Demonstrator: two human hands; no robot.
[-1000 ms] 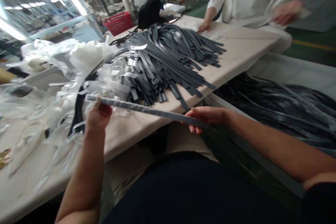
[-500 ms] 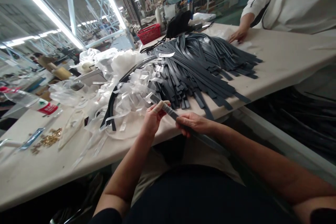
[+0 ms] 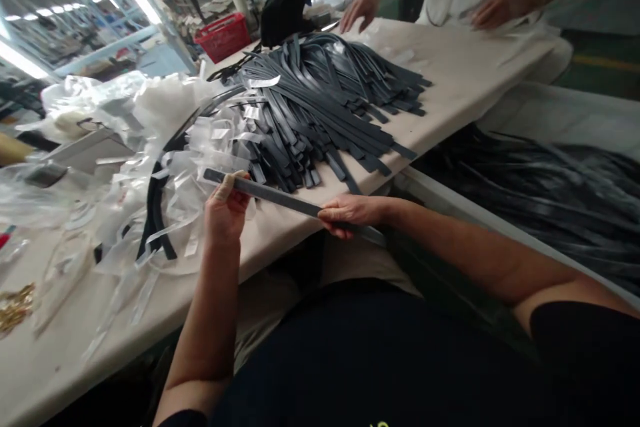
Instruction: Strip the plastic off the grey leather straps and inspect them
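Note:
A dark grey flat strap [image 3: 283, 198] is stretched between my two hands, above the table's near edge. My left hand [image 3: 227, 203] pinches it close to its squared end, and a pale wrap covers one finger. My right hand [image 3: 350, 213] is closed around the strap farther along; beyond that hand the strap runs down toward my lap. Just past my hands lies a large pile of dark grey straps [image 3: 320, 113], their ends fanned toward me. Crumpled clear plastic strips [image 3: 215, 147] are heaped beside the pile, behind my left hand.
Across the table [image 3: 480, 73] a co-worker in white rests a hand [image 3: 360, 13] near the pile. A red basket [image 3: 223, 37] stands at the back. Gold metal pieces [image 3: 17, 307] lie at far left. To the right, a bin [image 3: 550, 193] holds many dark straps.
My hands have moved apart along the strap, showing a longer straight stretch. Some whitish material near its end is no longer visible. The view has turned right, and the co-worker's second hand shows.

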